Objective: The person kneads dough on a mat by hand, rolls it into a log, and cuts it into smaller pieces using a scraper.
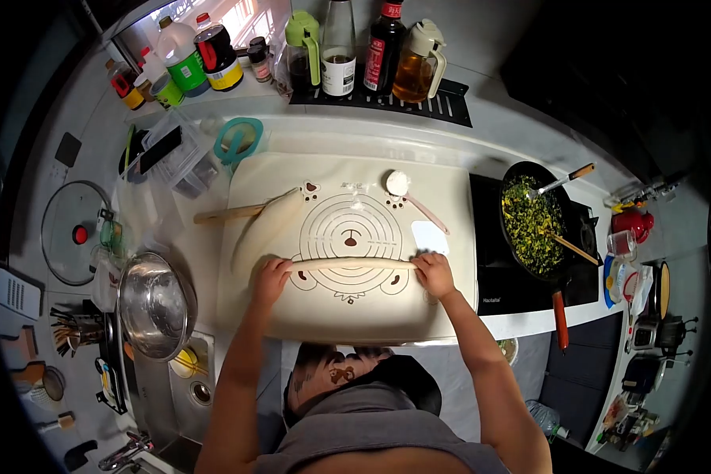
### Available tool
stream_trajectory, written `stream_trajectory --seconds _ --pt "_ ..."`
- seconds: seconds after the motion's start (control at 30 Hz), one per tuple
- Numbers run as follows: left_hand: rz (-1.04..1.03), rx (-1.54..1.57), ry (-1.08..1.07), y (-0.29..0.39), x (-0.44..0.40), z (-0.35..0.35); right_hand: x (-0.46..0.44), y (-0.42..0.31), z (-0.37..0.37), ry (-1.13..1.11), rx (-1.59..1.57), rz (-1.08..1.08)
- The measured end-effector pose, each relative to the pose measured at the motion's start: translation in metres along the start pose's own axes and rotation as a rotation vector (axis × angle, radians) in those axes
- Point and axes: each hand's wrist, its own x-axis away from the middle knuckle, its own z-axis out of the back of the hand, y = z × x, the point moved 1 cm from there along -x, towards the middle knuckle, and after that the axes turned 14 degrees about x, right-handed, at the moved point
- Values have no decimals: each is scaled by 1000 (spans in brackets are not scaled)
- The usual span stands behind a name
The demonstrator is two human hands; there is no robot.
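A long, thin roll of pale dough lies across the printed circles of the cream mat. My left hand is closed on its left end, and my right hand is closed on its right end. Left of the circles rests a larger folded piece of dough, with a wooden rolling pin partly under or against it. A spoon of white powder sits at the mat's upper right. Just above my right hand is a white scraper.
To the right, a pan of chopped greens and egg stands on the black stove. A metal bowl is at the left, above the sink. Bottles line the back shelf. Clear plastic containers stand behind left.
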Motion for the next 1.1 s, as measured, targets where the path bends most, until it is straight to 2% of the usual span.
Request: stream_trajectory --seconds 0.03,0.07,0.13,0.17,0.27,0.43,0.57,0.67,0.73,0.8,0.93,1.1 --pt "86 -41 -19 -2 5 1 1 3 4 8 -35 -1" --pt "73 -73 28 0 9 -1 3 6 7 16 -69 -3" --pt "42 -134 123 32 3 3 5 10 8 178 61 -258" --pt "35 -87 102 43 0 -4 6 11 7 258 127 -386" --pt "-4 2 24 78 -16 -40 -7 20 -9 -42 76 -784" --pt "-141 61 -85 136 -64 -122 -40 30 4 -307 56 -975" --pt "-140 -9 -162 163 -82 -177 -25 62 -7 -371 -297 -909" --pt "-138 -25 -217 163 -84 -194 13 77 -42 -119 -820 -910" --pt "-64 -11 -256 157 -79 -198 31 54 -9 18 -760 -873" --pt "-145 28 -147 163 -74 -192 51 16 29 148 -721 -825" --pt "-186 98 -78 161 -70 -193 50 -41 53 -63 -255 -780" --pt "-177 112 -53 163 -69 -196 33 -70 33 -53 -73 -657"
